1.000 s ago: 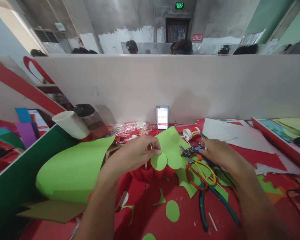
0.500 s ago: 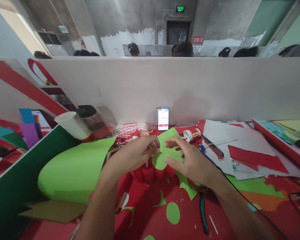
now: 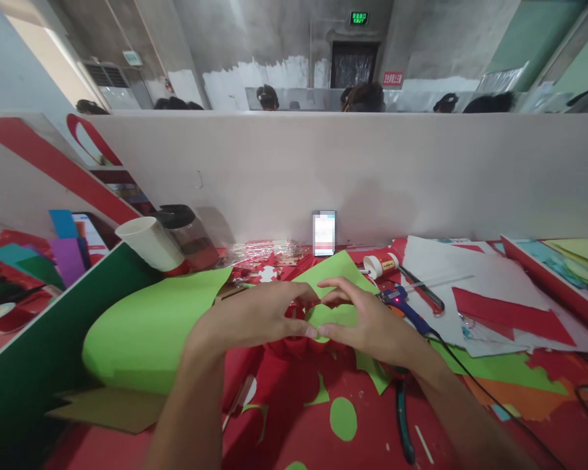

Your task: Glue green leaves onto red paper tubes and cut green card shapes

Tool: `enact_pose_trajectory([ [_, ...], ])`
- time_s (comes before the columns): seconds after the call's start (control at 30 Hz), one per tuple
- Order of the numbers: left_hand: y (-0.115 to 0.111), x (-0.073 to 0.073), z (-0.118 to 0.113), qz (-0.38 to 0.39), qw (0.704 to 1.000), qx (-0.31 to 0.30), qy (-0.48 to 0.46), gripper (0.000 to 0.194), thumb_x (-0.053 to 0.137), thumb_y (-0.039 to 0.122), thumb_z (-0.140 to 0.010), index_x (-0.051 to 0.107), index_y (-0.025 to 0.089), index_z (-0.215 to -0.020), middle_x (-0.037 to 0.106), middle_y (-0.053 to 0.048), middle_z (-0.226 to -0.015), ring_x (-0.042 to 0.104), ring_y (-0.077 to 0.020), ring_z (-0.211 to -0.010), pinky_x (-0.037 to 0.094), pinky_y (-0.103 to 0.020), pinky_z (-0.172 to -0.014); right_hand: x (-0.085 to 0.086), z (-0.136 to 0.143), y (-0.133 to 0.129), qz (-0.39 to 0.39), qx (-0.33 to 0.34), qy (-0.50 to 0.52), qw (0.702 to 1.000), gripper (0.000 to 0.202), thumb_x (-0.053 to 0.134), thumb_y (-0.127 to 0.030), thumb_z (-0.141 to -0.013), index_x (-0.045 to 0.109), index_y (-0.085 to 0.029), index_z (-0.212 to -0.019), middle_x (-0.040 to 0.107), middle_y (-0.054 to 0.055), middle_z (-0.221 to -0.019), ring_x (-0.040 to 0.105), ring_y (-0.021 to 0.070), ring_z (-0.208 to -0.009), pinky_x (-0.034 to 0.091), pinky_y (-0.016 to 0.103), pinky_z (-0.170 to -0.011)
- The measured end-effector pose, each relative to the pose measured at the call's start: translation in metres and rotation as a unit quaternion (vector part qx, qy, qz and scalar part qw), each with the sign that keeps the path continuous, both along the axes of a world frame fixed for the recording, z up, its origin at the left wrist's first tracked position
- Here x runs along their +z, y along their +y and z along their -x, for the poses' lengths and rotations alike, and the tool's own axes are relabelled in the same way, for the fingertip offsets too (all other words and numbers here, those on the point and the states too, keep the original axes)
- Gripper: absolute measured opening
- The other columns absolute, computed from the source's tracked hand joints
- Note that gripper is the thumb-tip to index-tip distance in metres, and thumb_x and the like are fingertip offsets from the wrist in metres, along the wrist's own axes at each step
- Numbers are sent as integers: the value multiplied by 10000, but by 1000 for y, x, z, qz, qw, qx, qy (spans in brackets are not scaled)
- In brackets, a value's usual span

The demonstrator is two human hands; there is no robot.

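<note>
A light green paper circle (image 3: 340,316) lies over a cluster of red rolled paper pieces (image 3: 294,316) at the middle of the table. My left hand (image 3: 269,313) comes from the left, its fingers curled around the circle's far left side and its thumb at the near edge. From the right, my right hand (image 3: 369,320) curves over the same circle, thumb in front and fingers behind. The two thumb tips meet at the near edge. A larger green paper sheet (image 3: 340,266) lies behind the hands. Fingertips and the lower red pieces are partly hidden.
A blue glue gun (image 3: 405,305) with a lit red light lies right, its cord trailing forward. Pliers (image 3: 404,418) and a cut green circle (image 3: 343,419) lie in front. At left are a white cup (image 3: 149,245) and rolled green paper (image 3: 137,333). A phone (image 3: 324,234) stands behind.
Both hands have come closer together around the green circle, their thumbs now meeting at its near edge. The glue gun shows more fully, and the view has shifted slightly.
</note>
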State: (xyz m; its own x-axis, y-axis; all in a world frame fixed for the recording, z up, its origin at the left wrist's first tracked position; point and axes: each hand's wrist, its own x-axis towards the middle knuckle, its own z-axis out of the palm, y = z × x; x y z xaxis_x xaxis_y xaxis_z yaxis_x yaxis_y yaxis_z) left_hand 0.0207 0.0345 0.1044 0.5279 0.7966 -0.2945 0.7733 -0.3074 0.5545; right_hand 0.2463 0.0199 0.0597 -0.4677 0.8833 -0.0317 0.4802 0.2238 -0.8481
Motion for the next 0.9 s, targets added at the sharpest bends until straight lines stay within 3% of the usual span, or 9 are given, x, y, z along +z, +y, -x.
enact_pose_trajectory([
  [0.67, 2, -2, -10, -5, 999, 22, -47, 281, 498, 458, -960, 663, 231, -975, 742, -14, -823, 665, -180, -717, 444, -274, -635, -11, 1, 7, 3, -15, 81, 997, 316, 667, -255, -912, 560, -272, -1209, 698, 36, -1078, 658, 208, -1065, 498, 388, -935],
  [0.8, 1, -1, -7, -23, 999, 8, -39, 353, 482, 529, -958, 669, 231, -983, 731, -23, -860, 652, -183, -735, 435, -275, -638, -11, 1, 8, 5, -14, 89, 996, 305, 661, -258, -922, 559, -267, -1209, 697, 34, -1067, 663, 199, -1048, 509, 375, -919],
  [0.9, -3, 1, -5, -46, 999, 3, -12, 456, 595, 643, -853, 666, 243, -1061, 720, -27, -920, 644, -199, -766, 412, -277, -617, -12, 2, 9, -6, -18, 88, 996, 298, 667, -259, -920, 573, -263, -1203, 699, 42, -1091, 663, 199, -1050, 505, 384, -938],
])
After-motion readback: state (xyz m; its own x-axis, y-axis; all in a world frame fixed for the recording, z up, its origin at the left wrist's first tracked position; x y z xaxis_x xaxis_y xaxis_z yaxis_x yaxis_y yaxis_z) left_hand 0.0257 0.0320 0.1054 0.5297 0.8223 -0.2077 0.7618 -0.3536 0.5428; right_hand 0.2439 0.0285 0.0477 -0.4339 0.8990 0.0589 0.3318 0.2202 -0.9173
